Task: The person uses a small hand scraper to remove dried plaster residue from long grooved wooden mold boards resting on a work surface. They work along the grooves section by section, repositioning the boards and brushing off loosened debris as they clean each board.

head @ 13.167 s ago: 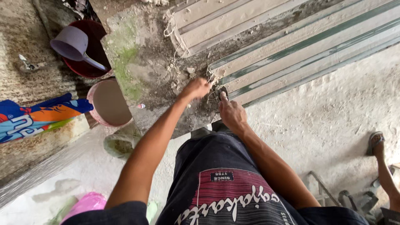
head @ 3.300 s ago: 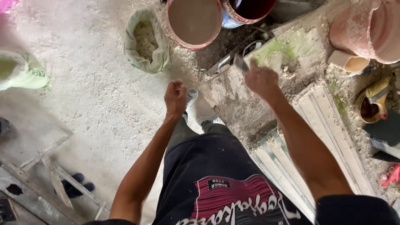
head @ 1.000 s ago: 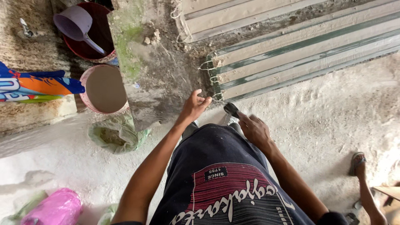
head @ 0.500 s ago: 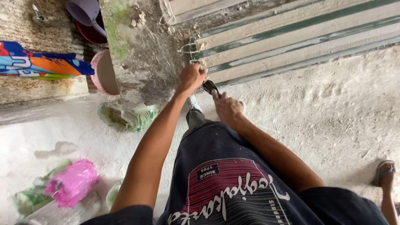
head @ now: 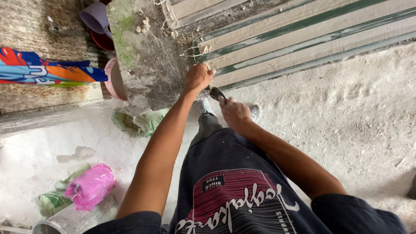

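Note:
I stand over a grey work slab (head: 147, 65) with several long white plaster mouldings (head: 312, 39) stacked across it. My left hand (head: 198, 78) is closed on the end of the nearest moulding, by a knot of fibre string (head: 190, 51). My right hand (head: 234, 113) grips a small dark-handled tool (head: 216, 92) whose tip points at that same end, just beside my left hand.
A pink basin (head: 113, 79), a dark red basin (head: 103, 41) and a purple scoop (head: 95, 16) sit left of the slab. A colourful sack (head: 43, 71) lies on a granite ledge. An open bag of powder (head: 138, 123), a pink plastic bag (head: 91, 186) and dusty white floor lie below.
The view swung back from the basins to the moulding ends. My left hand has settled on the end of the nearest moulding and my right hand brought the tool up beside it.

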